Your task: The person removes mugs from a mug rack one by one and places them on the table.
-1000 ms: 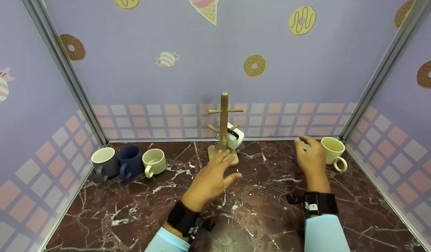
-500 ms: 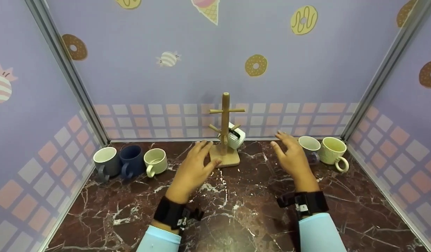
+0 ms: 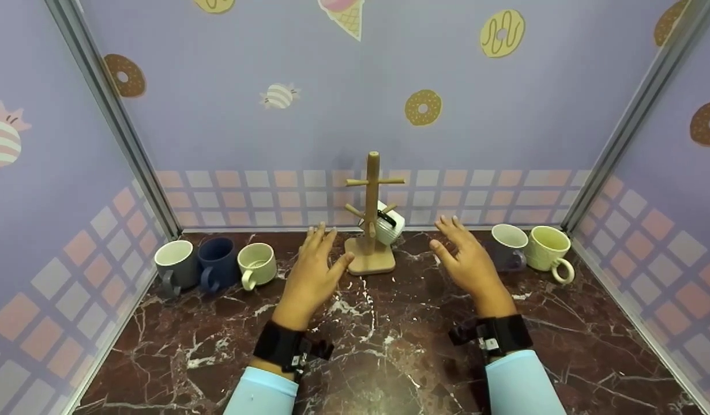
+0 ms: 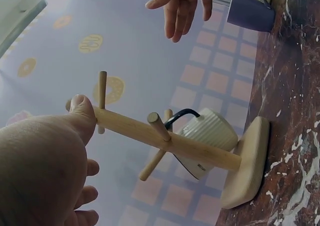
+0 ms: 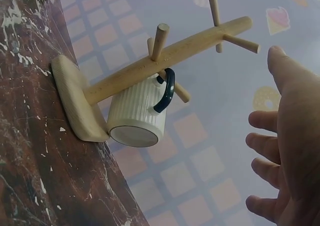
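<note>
A wooden mug tree (image 3: pixel 372 202) with several pegs stands at the back centre of the table. One white ribbed mug (image 5: pixel 137 108) with a dark handle hangs by that handle from a lower peg, tilted. To the left of the stand is my left hand (image 3: pixel 311 274), fingers spread and holding nothing. My right hand (image 3: pixel 467 259) is on the other side, its fingers extended and nothing in them. Near the right hand, a purple-grey mug (image 3: pixel 509 248) stands upright beside a yellow-green mug (image 3: pixel 548 248) with a ring handle.
At the left stand a grey mug (image 3: pixel 177 266), a navy mug (image 3: pixel 218 264) and a pale green mug (image 3: pixel 256 265) in a row. The dark red marble-patterned table (image 3: pixel 383 351) is enclosed by lilac walls (image 3: pixel 216 127) at the back and both sides.
The left hand has drawn back leftward from the front of the mug tree. The right hand has moved left, away from the purple-grey mug, and its fingers have straightened. The mugs stay in place.
</note>
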Motion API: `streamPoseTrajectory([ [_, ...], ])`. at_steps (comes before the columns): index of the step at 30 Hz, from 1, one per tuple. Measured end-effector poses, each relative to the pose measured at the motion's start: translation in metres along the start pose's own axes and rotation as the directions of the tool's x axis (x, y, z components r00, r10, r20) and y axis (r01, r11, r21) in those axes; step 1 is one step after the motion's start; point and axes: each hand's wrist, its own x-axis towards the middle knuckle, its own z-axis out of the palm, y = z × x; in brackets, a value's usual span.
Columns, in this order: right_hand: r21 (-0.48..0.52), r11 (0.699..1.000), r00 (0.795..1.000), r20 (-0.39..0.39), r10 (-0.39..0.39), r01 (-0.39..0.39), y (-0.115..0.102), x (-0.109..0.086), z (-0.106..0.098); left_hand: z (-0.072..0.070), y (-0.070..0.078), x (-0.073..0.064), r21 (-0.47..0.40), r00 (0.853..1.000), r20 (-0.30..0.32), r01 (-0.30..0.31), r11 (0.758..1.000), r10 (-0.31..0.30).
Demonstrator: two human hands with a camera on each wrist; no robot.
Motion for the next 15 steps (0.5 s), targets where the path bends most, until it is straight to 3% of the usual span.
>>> streamPoseTrajectory([
  [15, 0.000, 1.000, 0.990, 0.138, 0.004, -0.004, -0.004, -0.001, 0.011, 0.010, -0.020, 0.005, 0.021, 1.000, -0.014, -0.006, 1.000, 0.006],
])
